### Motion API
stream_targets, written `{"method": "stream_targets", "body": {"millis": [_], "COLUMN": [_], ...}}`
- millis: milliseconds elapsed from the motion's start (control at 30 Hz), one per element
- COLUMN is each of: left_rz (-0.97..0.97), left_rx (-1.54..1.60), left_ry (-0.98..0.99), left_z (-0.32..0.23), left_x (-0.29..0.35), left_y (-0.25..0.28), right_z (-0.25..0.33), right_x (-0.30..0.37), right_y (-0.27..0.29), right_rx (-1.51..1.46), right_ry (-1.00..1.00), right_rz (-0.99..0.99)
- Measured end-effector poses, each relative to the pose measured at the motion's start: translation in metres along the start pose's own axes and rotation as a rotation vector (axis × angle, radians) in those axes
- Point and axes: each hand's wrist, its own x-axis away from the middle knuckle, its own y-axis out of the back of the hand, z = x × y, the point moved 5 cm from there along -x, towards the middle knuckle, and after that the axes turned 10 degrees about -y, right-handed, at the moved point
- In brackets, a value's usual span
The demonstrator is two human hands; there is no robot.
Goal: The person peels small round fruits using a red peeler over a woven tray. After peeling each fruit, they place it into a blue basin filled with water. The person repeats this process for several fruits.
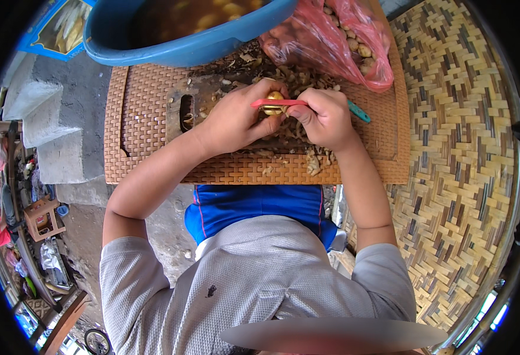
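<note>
A small peeled-looking yellow potato (pixel 276 95) is held in my left hand (pixel 236 118), its fingers curled round it from the left. My right hand (pixel 326 118) is closed on a red peeler (pixel 280 102), whose blade lies across the potato. Both hands are over a worn wooden cutting board (pixel 203 92) with a slot at its left end. Brown peelings (pixel 313 161) are strewn over the board and around it. Just beyond my right hand a teal handle (pixel 359 111) shows; the rest of that tool is hidden.
At the table's far side, a blue basin (pixel 171 56) holds brownish water and potatoes. Beside it sits a pink plastic bag (pixel 307 44) of small potatoes. The brown woven-look table (pixel 147 106) borders a bamboo mat surface (pixel 461 154) on the right and concrete steps (pixel 65 118) on the left.
</note>
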Motion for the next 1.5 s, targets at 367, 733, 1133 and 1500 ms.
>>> {"method": "stream_targets", "body": {"millis": [367,733,1133,1500], "left_rz": [0.078,0.047,0.136,0.035], "left_rx": [-0.211,-0.291,-0.440,-0.248], "left_ry": [-0.017,-0.050,-0.085,-0.084], "left_z": [0.001,0.000,0.002,-0.011], "left_x": [0.001,-0.002,0.000,-0.003], "left_y": [-0.002,0.006,0.000,0.006], "right_z": [-0.005,-0.007,-0.007,-0.013], "right_x": [0.000,0.001,-0.001,0.002], "right_y": [-0.006,-0.001,-0.001,0.014], "right_rx": [0.036,0.044,0.099,0.039], "right_ry": [0.001,-0.063,-0.072,-0.148], "right_rz": [0.006,-0.077,-0.142,-0.157]}}
